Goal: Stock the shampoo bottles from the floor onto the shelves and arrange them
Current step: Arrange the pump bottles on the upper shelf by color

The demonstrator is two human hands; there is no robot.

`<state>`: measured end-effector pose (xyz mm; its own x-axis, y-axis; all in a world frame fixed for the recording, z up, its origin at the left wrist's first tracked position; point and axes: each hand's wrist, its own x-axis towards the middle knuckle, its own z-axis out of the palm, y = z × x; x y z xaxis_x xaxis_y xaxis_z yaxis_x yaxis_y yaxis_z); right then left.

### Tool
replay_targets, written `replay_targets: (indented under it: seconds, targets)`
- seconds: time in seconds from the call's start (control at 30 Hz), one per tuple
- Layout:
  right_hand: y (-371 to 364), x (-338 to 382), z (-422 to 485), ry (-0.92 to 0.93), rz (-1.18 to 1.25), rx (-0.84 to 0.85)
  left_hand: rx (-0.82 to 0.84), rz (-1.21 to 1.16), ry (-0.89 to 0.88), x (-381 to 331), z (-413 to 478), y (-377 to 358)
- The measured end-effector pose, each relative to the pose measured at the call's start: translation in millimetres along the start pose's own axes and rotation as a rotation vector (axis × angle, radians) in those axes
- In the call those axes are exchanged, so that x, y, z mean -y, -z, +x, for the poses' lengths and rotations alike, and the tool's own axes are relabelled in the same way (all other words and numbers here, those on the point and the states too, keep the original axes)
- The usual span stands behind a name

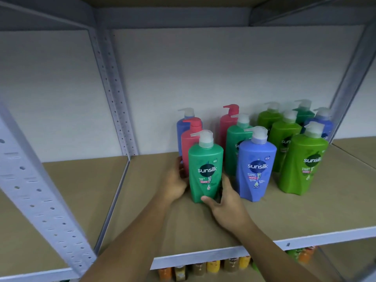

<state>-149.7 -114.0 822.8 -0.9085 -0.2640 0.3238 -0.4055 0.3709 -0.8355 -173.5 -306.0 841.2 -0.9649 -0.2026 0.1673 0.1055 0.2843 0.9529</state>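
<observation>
Head cam view: both hands are on the teal-green bottle, which stands upright on the brown shelf board at the front of the left-most row. Left hand wraps its left side, fingers curled round the back. Right hand grips the lower right, thumb across the base in front. Just to its right is a blue bottle, then a lime-green bottle — more stand behind. A pink bottle sits right behind the held one. Small orange and yellow bottles peek out on the shelf below.
</observation>
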Motion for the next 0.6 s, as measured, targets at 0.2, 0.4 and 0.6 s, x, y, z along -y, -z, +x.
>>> replay_targets:
  seconds: [0.2, 0.4, 0.6]
  targets:
    - [0.6, -1.2, 0.2, 0.009, -0.026, 0.000, -0.060, 0.053, 0.015, 13.3, 8.1, 5.5]
    - [0.8, -0.8, -1.0, 0.017, -0.034, 0.004, -0.094, 0.148, -0.014, 7.8, 5.4, 4.9]
    - [1.0, 0.4, -1.6, 0.005, -0.038, 0.009, -0.056, 0.105, -0.015, 4.4, 8.8, 5.0]
